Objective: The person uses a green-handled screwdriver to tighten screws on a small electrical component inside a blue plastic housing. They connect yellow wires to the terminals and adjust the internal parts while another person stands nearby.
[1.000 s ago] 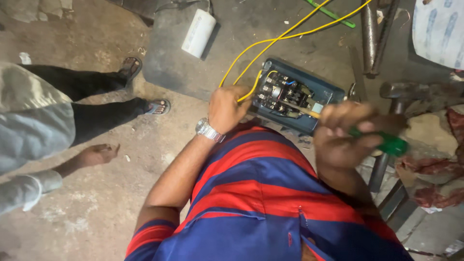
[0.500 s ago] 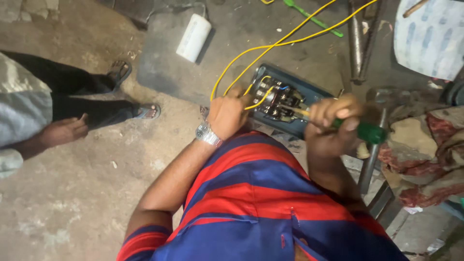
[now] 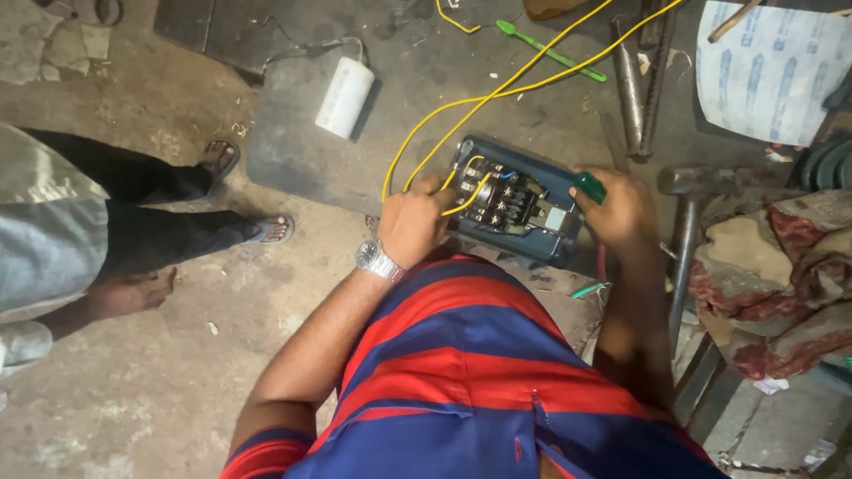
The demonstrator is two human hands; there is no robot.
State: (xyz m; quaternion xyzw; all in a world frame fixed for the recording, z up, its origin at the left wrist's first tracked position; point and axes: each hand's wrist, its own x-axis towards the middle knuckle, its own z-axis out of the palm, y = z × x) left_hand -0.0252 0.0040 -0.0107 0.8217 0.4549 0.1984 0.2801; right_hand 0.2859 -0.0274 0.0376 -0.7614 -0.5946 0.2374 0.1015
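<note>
Left hand (image 3: 415, 222): rests at the near left corner of the switch box, fingers curled and pinching a yellow wire (image 3: 470, 195) where it loops into the terminals; a metal wristwatch (image 3: 376, 261) sits on the wrist.
Right hand (image 3: 624, 213): closed round the green handle of a screwdriver (image 3: 589, 187), only the end of the handle showing above the fist; the shaft is hidden, so whether the tip touches the box cannot be told.
Switch box (image 3: 519, 206): a dark blue-grey open electrical box lying on the concrete floor just ahead of the person's knees, between the two hands, its black terminal blocks and a pale square part exposed.
Yellow wires: two run from the box away to the upper right, out of view.
Capacitor (image 3: 344, 98): white cylinder lying on a dark slab (image 3: 293, 151), well apart from the box to the upper left, a thin lead trailing from it.
Hammer (image 3: 688, 239): metal, lying just right of the right hand, beside a heap of reddish rags (image 3: 781, 266).
Green plastic stick (image 3: 550, 53): lying on the floor beyond the box.
Bystander: another person stands at the left in dark trousers and sandals, one hand (image 3: 133, 293) hanging loose.
</note>
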